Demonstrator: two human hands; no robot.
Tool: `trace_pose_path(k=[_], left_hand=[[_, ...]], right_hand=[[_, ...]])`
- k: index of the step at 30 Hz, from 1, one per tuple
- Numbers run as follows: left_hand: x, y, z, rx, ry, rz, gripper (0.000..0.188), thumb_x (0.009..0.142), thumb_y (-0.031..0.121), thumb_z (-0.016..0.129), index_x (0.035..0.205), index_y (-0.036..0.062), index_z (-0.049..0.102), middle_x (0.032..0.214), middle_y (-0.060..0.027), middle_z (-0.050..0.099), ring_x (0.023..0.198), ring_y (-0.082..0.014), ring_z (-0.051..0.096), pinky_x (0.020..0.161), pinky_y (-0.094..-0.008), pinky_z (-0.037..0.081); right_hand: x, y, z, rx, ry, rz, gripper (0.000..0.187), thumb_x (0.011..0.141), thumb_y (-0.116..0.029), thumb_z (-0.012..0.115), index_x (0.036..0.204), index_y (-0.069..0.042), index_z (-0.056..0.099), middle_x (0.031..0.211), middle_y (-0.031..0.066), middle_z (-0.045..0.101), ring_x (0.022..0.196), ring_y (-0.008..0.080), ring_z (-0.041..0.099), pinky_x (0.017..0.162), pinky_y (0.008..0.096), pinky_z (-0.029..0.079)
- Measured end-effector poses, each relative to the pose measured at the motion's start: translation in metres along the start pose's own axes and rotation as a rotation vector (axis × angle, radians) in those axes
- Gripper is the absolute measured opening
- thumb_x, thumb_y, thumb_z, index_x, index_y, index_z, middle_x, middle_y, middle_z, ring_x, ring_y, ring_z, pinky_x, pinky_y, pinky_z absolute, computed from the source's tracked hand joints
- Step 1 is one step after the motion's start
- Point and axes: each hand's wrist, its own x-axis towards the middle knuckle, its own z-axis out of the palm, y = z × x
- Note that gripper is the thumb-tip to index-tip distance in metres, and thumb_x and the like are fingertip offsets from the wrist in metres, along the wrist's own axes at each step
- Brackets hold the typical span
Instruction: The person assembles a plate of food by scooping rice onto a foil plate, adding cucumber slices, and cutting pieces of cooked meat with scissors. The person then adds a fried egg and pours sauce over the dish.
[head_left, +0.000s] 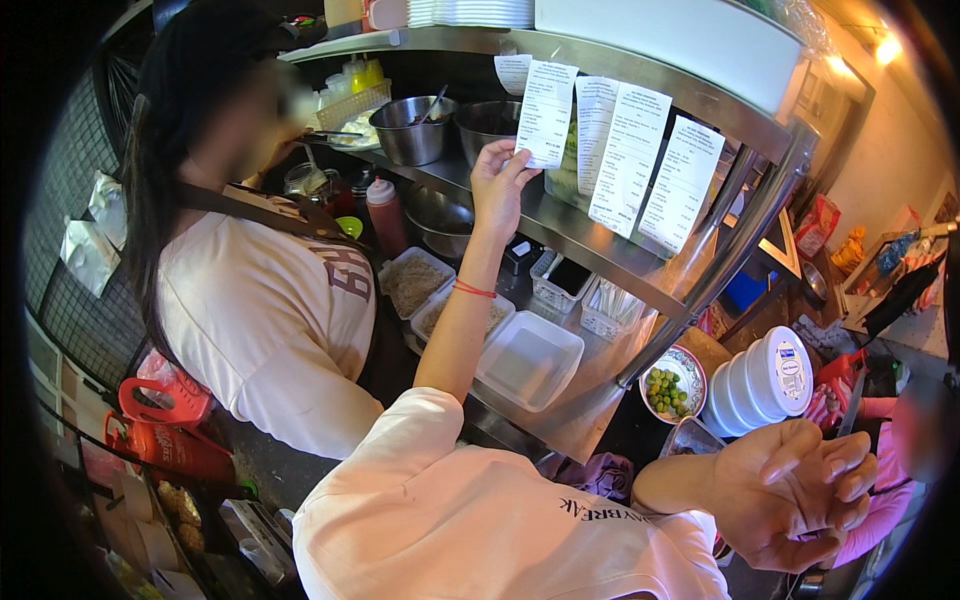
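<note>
Left fingers: my left hand pinches the lower end of 1 white receipt between thumb and fingertips.
Right fingers: my right hand is at 4 o'clock, unclenched, fingers loosely curled, palm towards my eyes.
Held receipt: at 12 o'clock, its top at the steel upper shelf's edge.
Other slips: 4 more receipts hang along that edge, most at 1 o'clock.
Forearm: a red band circles my left one.
Pot: a steel pot at 11 o'clock.
Bowl: small green fruits in a patterned bowl, 4 o'clock.
Neighbour: a co-worker in a pale shirt, 9 o'clock.
</note>
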Motion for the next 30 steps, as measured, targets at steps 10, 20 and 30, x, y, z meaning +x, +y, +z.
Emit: trace_pose_path(k=[10,20,30], left_hand=[[0.004,-0.010,0.006,0.005,-0.019,-0.007,0.019,0.077,-0.001,0.057,0.093,0.0002,0.047,0.087,-0.0082,0.053,0.076,-0.0156,0.055,0.068,-0.0292,0.048],[0.016,-0.009,-0.005,0.035,-0.016,-0.011,0.019,0.077,-0.003,0.055,0.094,0.0013,0.046,0.087,-0.0088,0.055,0.080,-0.0162,0.056,0.068,-0.0295,0.048],[0.022,-0.022,-0.013,0.044,-0.060,-0.046,0.020,0.077,0.000,0.058,0.094,0.0016,0.048,0.084,-0.0063,0.055,0.077,-0.0138,0.055,0.068,-0.0279,0.048]], right_hand=[[0.004,0.050,-0.028,-0.400,-0.224,0.072,0.028,0.081,-0.020,0.045,0.097,0.002,0.051,0.096,0.0180,0.050,0.090,0.0247,0.048,0.064,0.0309,0.046],[0.010,0.298,-0.003,-1.368,-0.850,-0.168,0.024,0.067,-0.024,0.066,0.080,-0.004,0.060,0.088,0.0081,0.057,0.090,0.0207,0.052,0.079,0.0346,0.035],[0.018,0.325,0.009,-1.478,-0.921,0.069,0.030,0.063,-0.026,0.069,0.083,-0.007,0.058,0.086,0.0052,0.054,0.084,0.0213,0.049,0.071,0.0357,0.034]])
